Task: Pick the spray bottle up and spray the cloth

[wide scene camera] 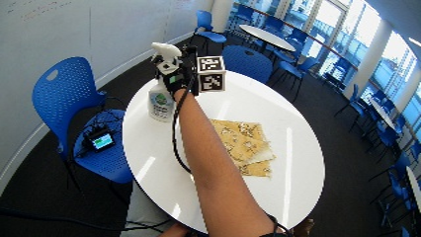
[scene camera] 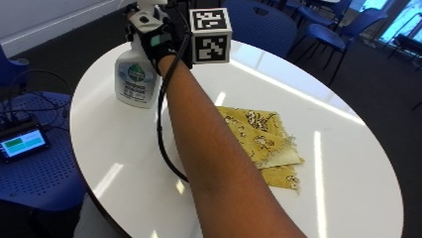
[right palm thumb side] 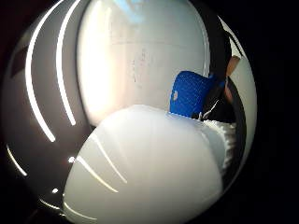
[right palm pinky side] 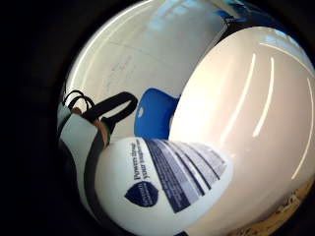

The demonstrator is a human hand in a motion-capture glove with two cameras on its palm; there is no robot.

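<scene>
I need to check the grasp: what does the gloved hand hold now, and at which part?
The gloved right hand holds the spray bottle at its neck, just below the sprayer head.

the spray bottle (scene camera: 135, 74) is white, with a white trigger head and a label in blue and green; its back label (right palm pinky side: 182, 172), seen in the little finger side palm view, carries dark blue panels and dark blue lettering on white. the cloth (scene camera: 262, 144) is mustard yellow with a scattered pattern of small white and dark marks, and its turned-over corner shows a plain pale cream underside. the right hand (scene camera: 161, 44) wears a black glove. the table (scene camera: 342, 163) is glossy white. the chair (wide scene camera: 65, 98) beside it is bright blue with a perforated back.
</scene>
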